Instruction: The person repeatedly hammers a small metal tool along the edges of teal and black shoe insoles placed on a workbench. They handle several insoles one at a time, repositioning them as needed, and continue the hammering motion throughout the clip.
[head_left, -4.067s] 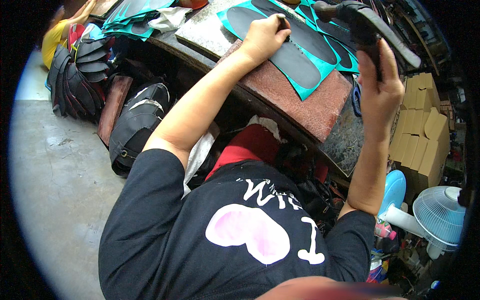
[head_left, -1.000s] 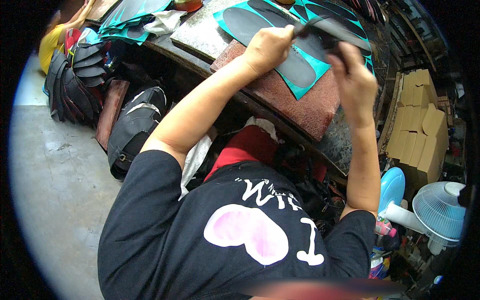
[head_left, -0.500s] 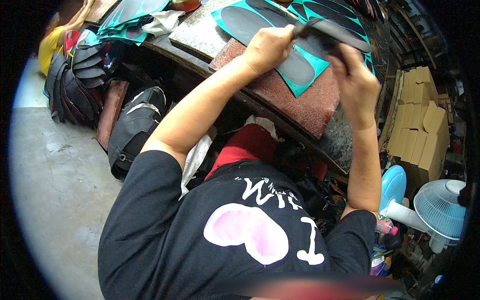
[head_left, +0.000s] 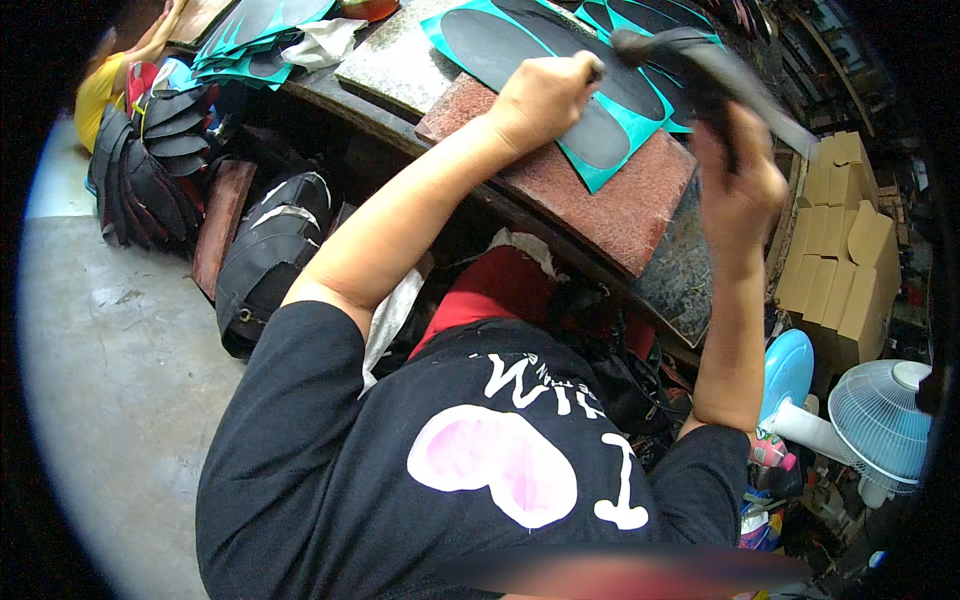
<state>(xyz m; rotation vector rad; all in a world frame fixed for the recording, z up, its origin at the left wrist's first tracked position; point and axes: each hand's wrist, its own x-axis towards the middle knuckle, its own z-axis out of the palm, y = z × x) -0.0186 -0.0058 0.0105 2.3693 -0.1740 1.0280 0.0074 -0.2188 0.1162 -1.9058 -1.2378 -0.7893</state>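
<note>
My right hand (head_left: 743,185) is raised over the right end of the bench, gripping a dark, elongated, shoe-like piece (head_left: 705,70) smeared by motion. A paler strip runs along its far right side. Closed into a pinch, my left hand (head_left: 545,98) hovers by the teal sheet (head_left: 622,165). A small dark bit shows at its fingertips, too little to name. Dark grey sole-shaped ovals cover the sheet, which lies over a rough reddish-brown board (head_left: 610,215). More teal sheets with dark ovals lie behind, partly hidden by the shoe-like piece.
A pale slab (head_left: 385,72) and stacked teal sheets (head_left: 255,45) lie along the bench to the left. Below stand a bundle of black curved pieces (head_left: 150,170) and a black bag-like bundle (head_left: 275,255). Cardboard boxes (head_left: 835,250) and a fan (head_left: 880,420) are at right; another person (head_left: 105,85), far left.
My right hand has moved right with the shoe-like piece, away from my left hand. The left hand has stayed nearly in place and no longer touches the piece.
</note>
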